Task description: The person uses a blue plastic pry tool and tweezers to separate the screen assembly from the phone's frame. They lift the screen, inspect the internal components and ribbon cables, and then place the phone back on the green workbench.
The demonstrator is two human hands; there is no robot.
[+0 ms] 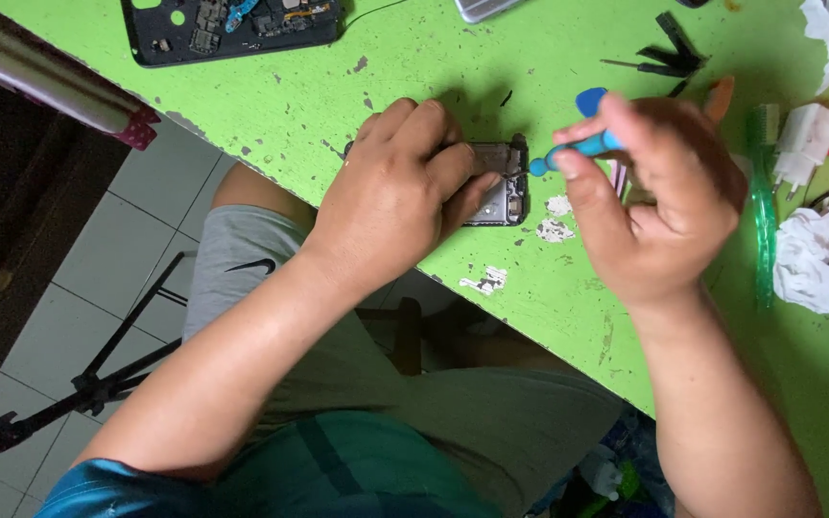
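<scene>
An opened phone body (501, 187) with bare circuitry lies on the green table (338, 86). My left hand (400, 187) presses down on it and covers most of its left part. Just right of the phone, my right hand (654, 201) grips a blue-handled screwdriver (578, 149), whose rounded blue end points at the phone's right edge. A blue pick (591, 100) shows just above my right fingers.
Another opened dark phone (232, 27) lies at the top left of the table. Black tweezers (669, 58), a white charger (803, 142), crumpled tissues (808, 259) and a green plastic strip (765, 221) sit to the right. The table edge runs diagonally above my lap.
</scene>
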